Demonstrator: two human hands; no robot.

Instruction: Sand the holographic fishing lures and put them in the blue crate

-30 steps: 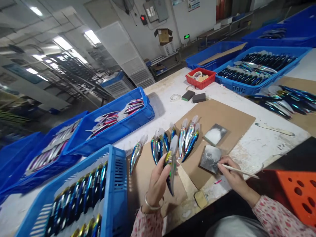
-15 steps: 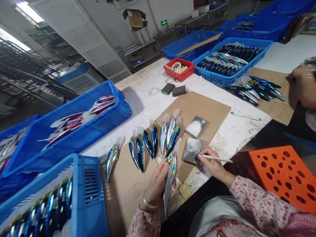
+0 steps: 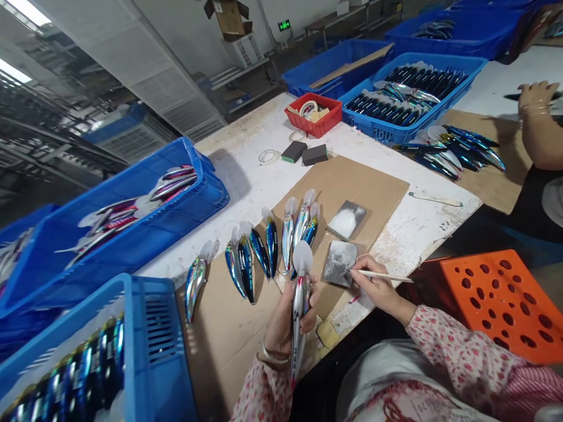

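Observation:
My left hand (image 3: 285,319) is closed around a silvery fishing lure (image 3: 299,310), its clear round lip pointing away from me and its tail toward me. My right hand (image 3: 377,288) pinches a thin pale stick (image 3: 389,275), whose tip touches or hovers just over a grey-smeared block (image 3: 339,264). Behind that block lies a second dark block (image 3: 347,220) with white stuff on top. To the left, several blue and silver fishing lures (image 3: 271,243) lie side by side on brown cardboard (image 3: 365,179). One more silver lure (image 3: 196,281) rests farther left.
Blue bins of lures stand at left, with a light-blue crate (image 3: 158,346) nearest me. At the back are a red tray (image 3: 319,126), two dark sanding blocks (image 3: 315,155) and another lure crate (image 3: 373,132). An orange perforated stool (image 3: 488,293) stands at right. Another person's hand (image 3: 536,102) shows far right.
My left hand has turned the lure, so its lip now faces me broadly and the red near its head shows. My right hand with the stick has barely moved. The other person's hand has risen.

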